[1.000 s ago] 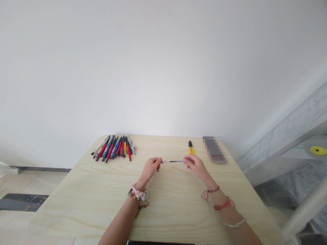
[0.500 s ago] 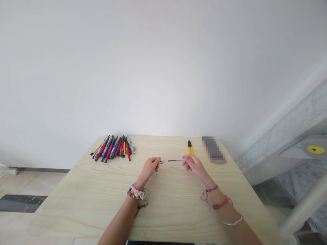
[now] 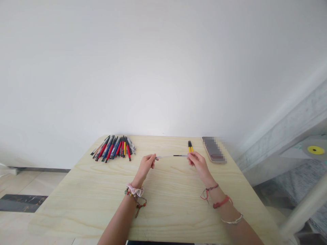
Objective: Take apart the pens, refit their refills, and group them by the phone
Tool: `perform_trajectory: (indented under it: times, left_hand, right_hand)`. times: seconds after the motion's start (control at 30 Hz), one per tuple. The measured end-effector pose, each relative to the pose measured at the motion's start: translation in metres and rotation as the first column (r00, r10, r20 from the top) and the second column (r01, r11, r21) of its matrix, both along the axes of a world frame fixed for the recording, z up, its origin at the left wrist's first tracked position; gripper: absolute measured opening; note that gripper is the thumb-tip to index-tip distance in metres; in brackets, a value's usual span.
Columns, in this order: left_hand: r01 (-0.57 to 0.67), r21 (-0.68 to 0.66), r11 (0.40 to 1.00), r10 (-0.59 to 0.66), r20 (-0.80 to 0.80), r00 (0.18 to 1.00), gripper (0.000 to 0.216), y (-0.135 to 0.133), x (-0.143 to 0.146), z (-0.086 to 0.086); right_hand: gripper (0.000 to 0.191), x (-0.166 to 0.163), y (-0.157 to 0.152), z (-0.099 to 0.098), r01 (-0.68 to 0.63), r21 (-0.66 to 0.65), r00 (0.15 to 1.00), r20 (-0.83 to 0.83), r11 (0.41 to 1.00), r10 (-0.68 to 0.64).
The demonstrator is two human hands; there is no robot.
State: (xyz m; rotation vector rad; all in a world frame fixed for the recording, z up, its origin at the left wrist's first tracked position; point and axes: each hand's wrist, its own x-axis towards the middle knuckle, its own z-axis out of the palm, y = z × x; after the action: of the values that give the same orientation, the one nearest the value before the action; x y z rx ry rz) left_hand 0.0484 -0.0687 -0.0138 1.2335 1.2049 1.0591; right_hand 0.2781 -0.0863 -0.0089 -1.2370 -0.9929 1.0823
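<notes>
Above the middle of the pale wooden table (image 3: 163, 204), both my hands hold the parts of a clear pen. My left hand (image 3: 146, 164) pinches the clear barrel (image 3: 163, 157). My right hand (image 3: 198, 162) pinches the end of the thin refill (image 3: 180, 156), whose dark part shows between the hands. The two parts lie in one horizontal line, drawn apart. A spread pile of several red, blue, black and yellow pens (image 3: 114, 147) lies at the back left. Two yellow pens (image 3: 190, 146) lie side by side at the back, just beyond my right hand.
A phone (image 3: 214, 149) lies flat at the table's back right corner. A white wall stands behind the table. A grey ledge with a yellow disc (image 3: 314, 149) is off to the right, and tiled floor shows at the left.
My hands have moved apart, the left one leftward and the right one rightward. The refill's dark part now shows between them, pulled out of the clear barrel.
</notes>
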Motion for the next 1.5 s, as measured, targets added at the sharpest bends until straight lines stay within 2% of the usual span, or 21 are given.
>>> perform_trajectory:
  times: [0.1, 0.17, 0.27, 0.33, 0.43, 0.6, 0.73, 0.93, 1.07, 1.23, 1.5]
  left_hand:
    - [-0.05, -0.066, 0.997, 0.064, 0.224, 0.973, 0.035, 0.002, -0.004, 0.001]
    - [-0.057, -0.123, 0.991, 0.102, 0.397, 0.912, 0.034, 0.002, -0.005, 0.002]
    - [0.021, -0.18, 0.983, 0.086, 0.568, 0.819, 0.036, 0.001, -0.003, 0.004]
    - [0.102, -0.185, 0.978, 0.028, 0.594, 0.804, 0.036, -0.001, 0.001, 0.006]
    - [0.178, -0.171, 0.969, -0.057, 0.547, 0.836, 0.03, -0.004, 0.008, 0.006]
    - [0.196, -0.121, 0.973, -0.133, 0.398, 0.908, 0.015, -0.009, 0.013, 0.002]
    - [0.233, -0.13, 0.964, -0.177, 0.343, 0.922, 0.021, -0.012, 0.015, 0.004]
    - [0.213, -0.097, 0.972, -0.194, 0.177, 0.965, 0.025, -0.012, 0.019, 0.008]
    - [0.146, -0.09, 0.985, -0.134, 0.133, 0.982, 0.029, -0.008, 0.016, 0.003]
    - [-0.01, -0.182, 0.983, 0.041, 0.169, 0.985, 0.034, -0.003, 0.007, 0.0]
    - [-0.094, -0.284, 0.954, 0.148, 0.174, 0.974, 0.041, 0.0, 0.001, -0.002]
  right_hand:
    - [0.029, 0.004, 0.002, -0.002, 0.047, -0.016, 0.992, -0.117, 0.999, -0.048]
    - [0.028, 0.005, 0.003, -0.002, 0.057, -0.03, 0.985, -0.163, 0.998, -0.061]
    - [0.028, 0.002, 0.001, -0.001, 0.043, -0.047, 0.983, -0.176, 0.998, -0.051]
    - [0.029, -0.002, -0.001, 0.0, 0.021, -0.056, 0.986, -0.161, 0.998, -0.029]
    - [0.029, -0.009, -0.004, 0.001, -0.018, -0.072, 0.992, -0.123, 0.997, 0.009]
    - [0.03, -0.016, -0.007, -0.001, -0.083, -0.06, 0.996, -0.042, 0.995, 0.081]
    - [0.03, -0.018, -0.007, -0.001, -0.118, -0.043, 0.992, 0.033, 0.992, 0.119]
    - [0.033, -0.019, -0.007, -0.002, -0.109, -0.022, 0.989, 0.099, 0.994, 0.111]
    - [0.032, -0.016, -0.006, -0.001, -0.08, -0.001, 0.99, 0.114, 0.997, 0.08]
    - [0.029, -0.006, -0.003, 0.002, 0.041, 0.042, 0.995, 0.091, 0.998, -0.044]
    - [0.03, -0.001, 0.0, 0.003, 0.072, 0.058, 0.993, 0.089, 0.996, -0.077]
